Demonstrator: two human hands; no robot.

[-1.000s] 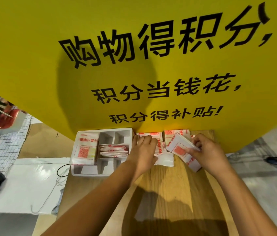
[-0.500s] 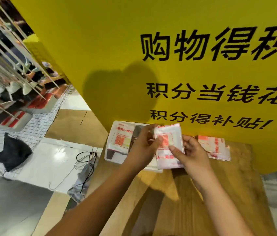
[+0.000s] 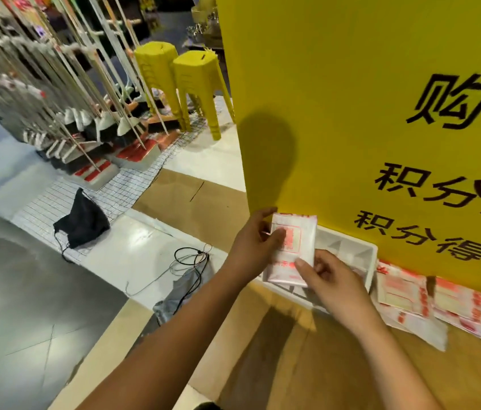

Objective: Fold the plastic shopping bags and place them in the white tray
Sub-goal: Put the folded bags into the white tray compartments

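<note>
A folded white plastic bag with red print (image 3: 294, 250) is held over the left end of the white tray (image 3: 363, 255). My left hand (image 3: 255, 247) pinches its left edge, thumb on the front. My right hand (image 3: 331, 276) grips its lower right corner. The tray stands on the wooden table (image 3: 322, 365) against the yellow sign, and its right compartments show bare white. More folded bags (image 3: 434, 303) lie in a loose pile on the table right of the tray.
A tall yellow sign board (image 3: 351, 113) rises behind the tray. On the floor to the left lie a black bag (image 3: 82, 223), a thin cable (image 3: 189, 258), grey cloth, and mops on a grid mat. Two yellow stools (image 3: 180, 84) stand behind.
The camera has swung left, shifting the tray and pile to the right. Both hands carried the folded bag from the pile side to over the tray's left end.
</note>
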